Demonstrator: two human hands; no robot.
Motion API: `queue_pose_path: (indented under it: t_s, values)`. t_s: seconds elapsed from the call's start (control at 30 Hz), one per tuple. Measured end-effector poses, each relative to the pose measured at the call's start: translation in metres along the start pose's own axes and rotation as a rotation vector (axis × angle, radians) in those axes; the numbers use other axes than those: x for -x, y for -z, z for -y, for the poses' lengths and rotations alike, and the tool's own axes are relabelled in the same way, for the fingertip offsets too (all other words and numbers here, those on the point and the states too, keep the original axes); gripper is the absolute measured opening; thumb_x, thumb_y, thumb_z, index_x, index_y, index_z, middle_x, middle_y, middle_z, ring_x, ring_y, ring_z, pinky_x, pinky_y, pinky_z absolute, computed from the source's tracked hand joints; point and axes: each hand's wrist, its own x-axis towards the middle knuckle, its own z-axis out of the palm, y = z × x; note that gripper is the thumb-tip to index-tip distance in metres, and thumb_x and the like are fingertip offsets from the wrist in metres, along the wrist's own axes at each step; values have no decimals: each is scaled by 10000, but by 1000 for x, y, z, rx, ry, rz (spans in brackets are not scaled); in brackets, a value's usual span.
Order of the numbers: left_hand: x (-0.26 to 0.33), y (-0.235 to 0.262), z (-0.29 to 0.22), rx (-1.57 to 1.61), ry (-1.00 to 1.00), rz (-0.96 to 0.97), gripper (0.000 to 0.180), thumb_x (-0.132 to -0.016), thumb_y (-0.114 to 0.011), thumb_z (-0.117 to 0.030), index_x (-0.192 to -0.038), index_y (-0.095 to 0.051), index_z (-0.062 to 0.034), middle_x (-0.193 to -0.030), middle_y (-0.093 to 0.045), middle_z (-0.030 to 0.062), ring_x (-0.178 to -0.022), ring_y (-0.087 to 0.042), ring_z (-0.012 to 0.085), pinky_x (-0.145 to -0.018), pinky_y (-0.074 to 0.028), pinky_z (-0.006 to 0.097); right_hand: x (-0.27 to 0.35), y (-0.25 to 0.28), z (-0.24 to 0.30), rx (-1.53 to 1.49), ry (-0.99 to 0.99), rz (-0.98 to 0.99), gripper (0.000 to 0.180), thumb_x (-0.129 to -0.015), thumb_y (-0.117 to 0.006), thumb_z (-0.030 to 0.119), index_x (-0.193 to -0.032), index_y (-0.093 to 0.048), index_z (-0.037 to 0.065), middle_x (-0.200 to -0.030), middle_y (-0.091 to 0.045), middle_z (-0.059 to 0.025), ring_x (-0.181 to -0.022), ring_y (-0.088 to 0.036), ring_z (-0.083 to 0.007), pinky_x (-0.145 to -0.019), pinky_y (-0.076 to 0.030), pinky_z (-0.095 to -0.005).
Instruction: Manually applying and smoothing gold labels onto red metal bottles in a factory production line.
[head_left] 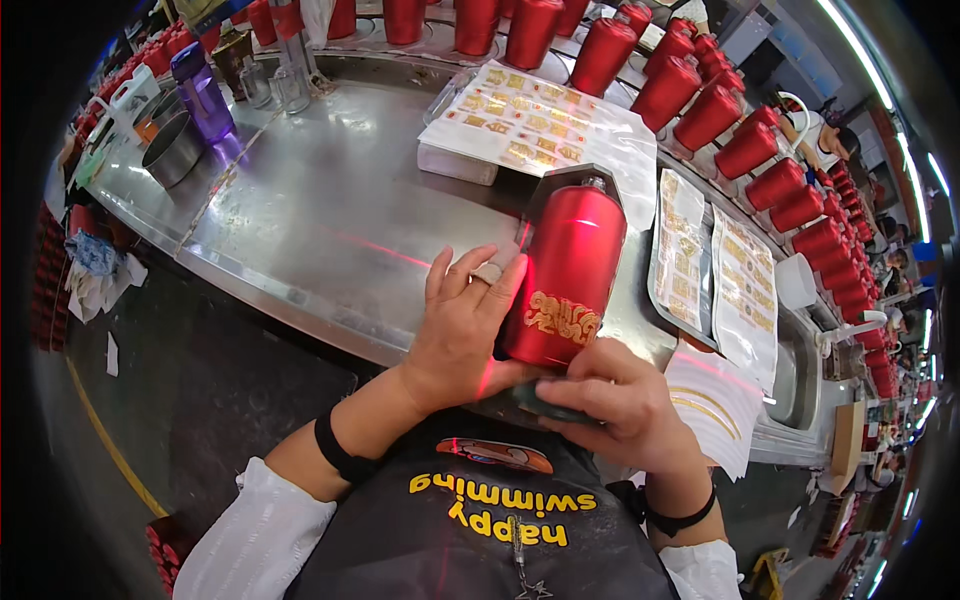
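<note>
A glossy red bottle lies in front of me on a dark angular holder, its narrow metal neck pointing away. Gold cloud-like decoration runs around its near end. My left hand rests against the bottle's left side, fingers stretched and spread, a ring on one of them. Its thumb reaches along the bottle's near end. Just below that end, my right hand is closed, pinching a thin dark green flat piece, slightly blurred. Fingers hide part of this piece.
Sheets of gold decals lie beyond the bottle; a tray holds more at right. A white sheet with gold strips overhangs the edge beside a sink. Red bottles line the far side. A purple bottle and metal pot stand left.
</note>
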Motion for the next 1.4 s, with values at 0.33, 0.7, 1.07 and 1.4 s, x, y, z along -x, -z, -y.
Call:
queue_pose_path:
  t_s: [0.33, 0.7, 1.07, 1.4]
  values:
    - [-3, 5, -1, -21, -23, 12, 1059, -703, -785, -559, -1445, -369, 71, -1092, -607, 202, -1289, -449, 372, -1120, -200, 622, 0, -3, 3, 230, -219, -348, 374, -643, -852, 14, -993, -734, 70, -777, -593, -82, -722, -608, -221, -584, -477, -319]
    - [-6, -1, -2, 60, 20, -23, 1065, -670, -799, -506, -1448, -358, 72, -1149, -597, 207, -1308, -423, 379, -1116, -219, 603, -6, -7, 2, 261, -67, -154, 395, -623, -807, -1, -1000, -698, 49, -806, -591, -85, -715, -557, -260, -624, -444, -374]
    - [-6, 1, -6, 8, -12, 16, 1103, -713, -781, -558, -1485, -288, 55, -1289, -545, 228, -1325, -403, 386, -1126, -206, 609, -3, -2, 5, 380, -210, -301, 394, -654, -843, 1, -1026, -732, 68, -795, -561, -70, -704, -577, -207, -548, -437, -305]
    - [-1, 1, -3, 22, -15, 54, 1075, -756, -764, -538, -1512, -256, 34, -1355, -512, 225, -1328, -386, 420, -1125, -201, 624, 20, -10, 0, 392, -174, -279, 371, -646, -851, 9, -989, -716, 52, -843, -564, -81, -708, -558, -224, -592, -441, -322]
